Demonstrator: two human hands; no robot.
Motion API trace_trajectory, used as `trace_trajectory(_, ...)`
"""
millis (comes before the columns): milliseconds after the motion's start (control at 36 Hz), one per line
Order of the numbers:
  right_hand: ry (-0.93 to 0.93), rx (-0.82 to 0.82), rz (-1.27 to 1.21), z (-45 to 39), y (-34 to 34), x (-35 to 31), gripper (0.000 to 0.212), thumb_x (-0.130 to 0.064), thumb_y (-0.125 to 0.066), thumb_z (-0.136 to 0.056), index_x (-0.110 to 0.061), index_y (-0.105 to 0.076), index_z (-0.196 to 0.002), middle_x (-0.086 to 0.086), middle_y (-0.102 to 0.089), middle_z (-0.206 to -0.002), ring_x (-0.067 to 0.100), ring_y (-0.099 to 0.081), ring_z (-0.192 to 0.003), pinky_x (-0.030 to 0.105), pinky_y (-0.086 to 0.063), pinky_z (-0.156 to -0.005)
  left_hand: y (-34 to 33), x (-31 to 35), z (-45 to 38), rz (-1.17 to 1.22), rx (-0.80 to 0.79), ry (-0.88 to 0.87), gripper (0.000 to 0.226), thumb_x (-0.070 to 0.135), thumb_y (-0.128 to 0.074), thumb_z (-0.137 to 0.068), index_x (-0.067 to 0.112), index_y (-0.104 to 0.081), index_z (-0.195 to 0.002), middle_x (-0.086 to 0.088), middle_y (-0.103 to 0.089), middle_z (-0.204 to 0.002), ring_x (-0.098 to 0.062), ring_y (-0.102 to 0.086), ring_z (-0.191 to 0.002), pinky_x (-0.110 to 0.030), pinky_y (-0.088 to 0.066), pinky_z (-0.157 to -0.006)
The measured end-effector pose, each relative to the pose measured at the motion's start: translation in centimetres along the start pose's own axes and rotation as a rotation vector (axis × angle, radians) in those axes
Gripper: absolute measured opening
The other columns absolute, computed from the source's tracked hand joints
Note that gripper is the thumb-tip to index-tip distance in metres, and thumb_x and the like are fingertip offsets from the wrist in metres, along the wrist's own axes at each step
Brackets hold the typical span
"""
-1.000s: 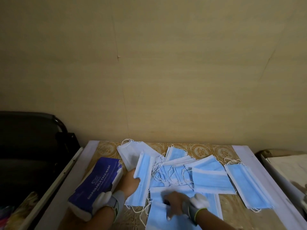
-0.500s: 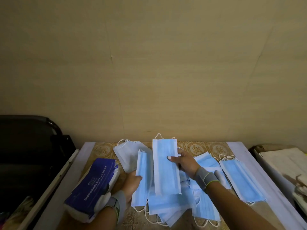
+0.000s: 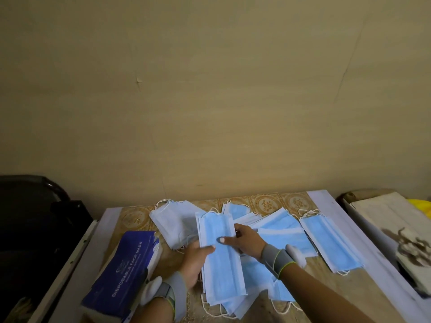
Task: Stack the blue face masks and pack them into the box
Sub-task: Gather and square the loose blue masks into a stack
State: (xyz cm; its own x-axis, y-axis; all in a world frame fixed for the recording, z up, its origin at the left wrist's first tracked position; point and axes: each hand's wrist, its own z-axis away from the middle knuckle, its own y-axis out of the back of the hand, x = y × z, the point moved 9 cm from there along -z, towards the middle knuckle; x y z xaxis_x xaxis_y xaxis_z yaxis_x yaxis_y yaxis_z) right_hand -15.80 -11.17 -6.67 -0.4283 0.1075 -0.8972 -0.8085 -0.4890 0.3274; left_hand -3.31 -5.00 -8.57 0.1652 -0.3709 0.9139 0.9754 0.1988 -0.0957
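Observation:
A small stack of blue face masks (image 3: 220,259) is held lengthwise over the table between both hands. My left hand (image 3: 194,261) grips its left edge, thumb on top. My right hand (image 3: 245,240) pinches its right edge, thumb on the top mask. More blue masks (image 3: 284,231) lie scattered behind and under the stack, and one lies apart at the right (image 3: 331,243). A pale, whitish mask (image 3: 173,223) lies at the back left. The dark blue box (image 3: 123,273) marked "disposable face mask" lies on the table's left side.
The patterned table (image 3: 268,202) stands against a plain wall. A dark chair (image 3: 35,229) is to the left of it. To the right a white surface (image 3: 387,220) holds a dark tangled object (image 3: 412,243) and something yellow (image 3: 422,206).
My right hand brought the mask it held up onto the one in my left hand, and both hands now hold them together as one stack, lower and nearer to me.

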Motion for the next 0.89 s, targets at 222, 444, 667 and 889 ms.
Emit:
trace_trajectory(222, -0.119, 0.072, 0.458, -0.3, 5.2, 4.8, 0.009, -0.017, -0.063, -0.084, -0.012, -0.062, -0.091, 0.014, -0.065, -0.101, 0.026, -0.061, -0.094, 0.029, -0.046, -0.084, -1.0, -0.9, -1.6, -0.036, 0.040, 0.071, 0.023, 0.000, -0.050, -0.091, -0.006, -0.061, -0.111, -0.015, -0.067, -0.094, -0.028, -0.064, -0.086, -0.033, -0.052, -0.079)
trace_trajectory(444, -0.187, 0.095, 0.756, -1.2, 11.9, 9.2, 0.060, -0.014, -0.045, -0.080, -0.016, -0.035, -0.140, 0.010, -0.041, -0.143, 0.025, -0.038, -0.133, 0.031, -0.034, -0.106, -2.3, -1.1, -2.7, 0.004, 0.147, 0.125, 0.024, 0.003, -0.051, -0.091, -0.009, -0.060, -0.111, -0.022, -0.062, -0.109, -0.036, -0.060, -0.103, -0.038, -0.049, -0.085)
trace_trajectory(667, -0.157, 0.020, 1.126, -2.8, 13.4, 11.5, 0.074, -0.024, -0.056, -0.083, -0.022, -0.019, -0.147, 0.004, -0.037, -0.144, 0.022, -0.036, -0.134, 0.034, -0.028, -0.106, -5.2, -0.1, -2.3, -0.022, 0.157, 0.141, 0.028, 0.012, -0.051, -0.093, -0.005, -0.060, -0.115, -0.018, -0.064, -0.117, -0.031, -0.063, -0.100, -0.036, -0.051, -0.087)
trace_trajectory(889, -0.035, -0.099, 1.089, -4.3, 13.1, 9.8, 0.027, -0.023, -0.052, -0.086, -0.014, -0.062, -0.109, 0.011, -0.061, -0.123, 0.027, -0.052, -0.120, 0.032, -0.036, -0.096, -6.3, 0.2, -2.2, -0.021, 0.214, 0.120, 0.026, 0.008, -0.049, -0.094, -0.001, -0.056, -0.117, -0.020, -0.060, -0.118, -0.027, -0.055, -0.103, -0.032, -0.046, -0.085)
